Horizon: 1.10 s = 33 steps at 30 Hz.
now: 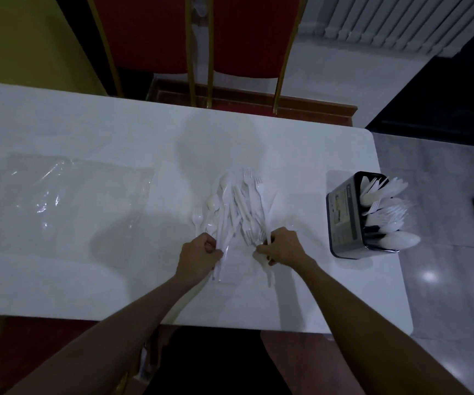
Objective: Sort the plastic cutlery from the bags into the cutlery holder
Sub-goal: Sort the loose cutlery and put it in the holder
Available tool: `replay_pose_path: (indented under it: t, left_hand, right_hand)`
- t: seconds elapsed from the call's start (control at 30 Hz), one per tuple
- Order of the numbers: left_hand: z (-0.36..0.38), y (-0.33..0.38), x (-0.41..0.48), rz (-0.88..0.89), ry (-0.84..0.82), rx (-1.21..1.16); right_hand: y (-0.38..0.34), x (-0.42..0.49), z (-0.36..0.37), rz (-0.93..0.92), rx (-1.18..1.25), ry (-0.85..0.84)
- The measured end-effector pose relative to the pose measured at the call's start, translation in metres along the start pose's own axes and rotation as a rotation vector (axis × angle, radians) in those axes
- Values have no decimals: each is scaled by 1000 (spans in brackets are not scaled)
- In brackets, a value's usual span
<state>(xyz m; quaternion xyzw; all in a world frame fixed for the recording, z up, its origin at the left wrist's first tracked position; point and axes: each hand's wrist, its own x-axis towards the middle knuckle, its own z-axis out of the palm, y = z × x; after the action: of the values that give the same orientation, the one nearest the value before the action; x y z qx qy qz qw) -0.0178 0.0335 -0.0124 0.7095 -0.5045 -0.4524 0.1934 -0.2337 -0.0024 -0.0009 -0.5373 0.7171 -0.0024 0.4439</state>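
We cannot count the white cutlery pile point(237, 206); its pieces overlap and blur together in the dim light. The left hand point(198, 256) and right hand point(281, 246) cover the handle ends they curl around. The label on the cutlery holder point(344, 220) is too small to read. The picture's edge cuts off both red chairs point(241, 35).

A white counter point(87, 124) is spreading out under and all around the fingers. Well beyond the fingers, past its far edge, two red chairs point(247, 35) with gold frames are standing side by side. A white radiator point(395, 21) is hanging far off to the fingers' right, and a glossy grey floor point(444, 280) is shining on that same side.
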Motion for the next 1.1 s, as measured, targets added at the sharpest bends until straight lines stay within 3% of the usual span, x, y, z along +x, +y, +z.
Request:
replay_pose_path:
  t: [0.37,0.63,0.77,0.97,1.1]
  left_hand:
    - [9,10,16,-15,133,66]
    - [17,23,29,-42,40,179]
    - [11,19,26,-111,29,149]
    - [6,15,28,-61,79,29]
    - [17,30,37,-70,135,105]
  right_hand:
    - [16,-1,-31,24,45,-114]
    - [8,1,-55,73,-34,-286]
    - [-4,1,-65,-8,155,-250]
    - [-30,13,-60,-36,315,64]
    - [-43,20,-48,-15,296,53]
